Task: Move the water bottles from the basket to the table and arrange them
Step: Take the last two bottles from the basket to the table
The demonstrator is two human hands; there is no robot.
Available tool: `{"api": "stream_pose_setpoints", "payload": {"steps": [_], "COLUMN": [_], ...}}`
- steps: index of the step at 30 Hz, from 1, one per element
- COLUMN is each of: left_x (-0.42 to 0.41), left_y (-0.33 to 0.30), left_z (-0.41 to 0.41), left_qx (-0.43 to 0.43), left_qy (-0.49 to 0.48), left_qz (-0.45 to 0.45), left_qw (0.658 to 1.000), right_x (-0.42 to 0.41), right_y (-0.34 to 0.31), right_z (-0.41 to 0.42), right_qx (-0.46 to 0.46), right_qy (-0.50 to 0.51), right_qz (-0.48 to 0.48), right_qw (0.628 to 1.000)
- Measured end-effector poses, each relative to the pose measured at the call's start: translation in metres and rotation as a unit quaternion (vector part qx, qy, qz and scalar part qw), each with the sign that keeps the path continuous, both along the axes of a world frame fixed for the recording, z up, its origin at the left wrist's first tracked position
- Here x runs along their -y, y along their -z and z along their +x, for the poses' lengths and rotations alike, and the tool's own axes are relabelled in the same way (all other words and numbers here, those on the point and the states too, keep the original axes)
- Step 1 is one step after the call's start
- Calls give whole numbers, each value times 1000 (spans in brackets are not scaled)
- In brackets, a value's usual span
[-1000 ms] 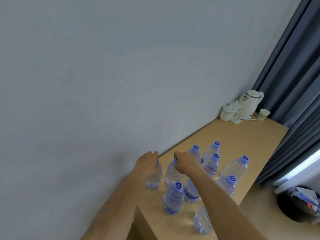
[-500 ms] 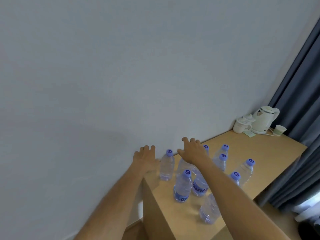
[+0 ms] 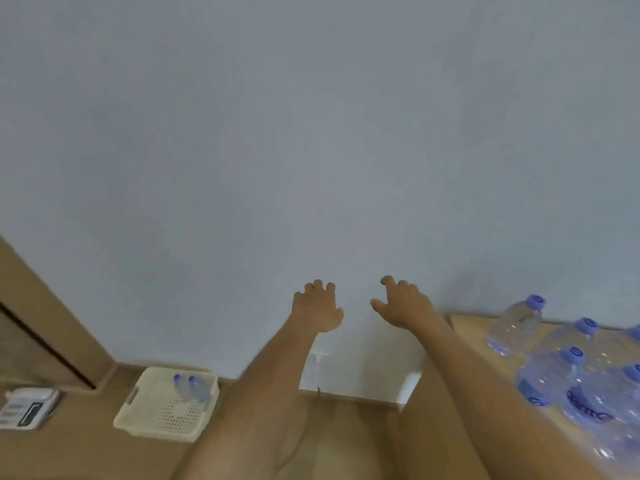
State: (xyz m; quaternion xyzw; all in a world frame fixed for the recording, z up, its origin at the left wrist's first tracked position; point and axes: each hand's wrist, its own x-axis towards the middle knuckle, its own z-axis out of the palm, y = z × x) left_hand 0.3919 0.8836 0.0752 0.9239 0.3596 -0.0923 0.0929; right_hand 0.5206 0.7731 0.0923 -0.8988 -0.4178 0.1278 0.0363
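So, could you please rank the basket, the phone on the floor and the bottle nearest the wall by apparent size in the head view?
1. Basket
2. Phone and the bottle nearest the wall: similar, and the bottle is closer to the camera, so I leave these unranked.

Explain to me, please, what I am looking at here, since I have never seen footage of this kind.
There is no machine: a person wears a camera on the head, looking forward and down, so both bare arms reach into the single picture from below. The left hand and right hand hang in front of a plain wall, fingers loosely bent, with nothing in either grip. At the right edge is a wooden table with clear water bottles standing on it, blue caps up. Lower left, on the floor, sits a cream basket with two more bottles in it, apparently lying down. Left of that lies a small white device, too blurred to identify.
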Motion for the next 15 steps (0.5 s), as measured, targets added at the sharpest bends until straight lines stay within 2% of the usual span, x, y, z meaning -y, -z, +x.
{"api": "stream_pose_setpoints", "payload": {"steps": [7, 15], "left_x": [-75, -165], "left_y": [25, 70], "left_z": [-165, -365], "left_qx": [-34, -36], "left_qy": [-137, -256], "left_qz": [-27, -89], "left_qw": [990, 962], "right_x": [-108, -226], "right_y": [27, 80], "right_z": [-134, -313], "right_qx": [-31, -45], "right_qy": [-139, -243], "right_qz": [-33, -84], "right_qw": [989, 965]}}
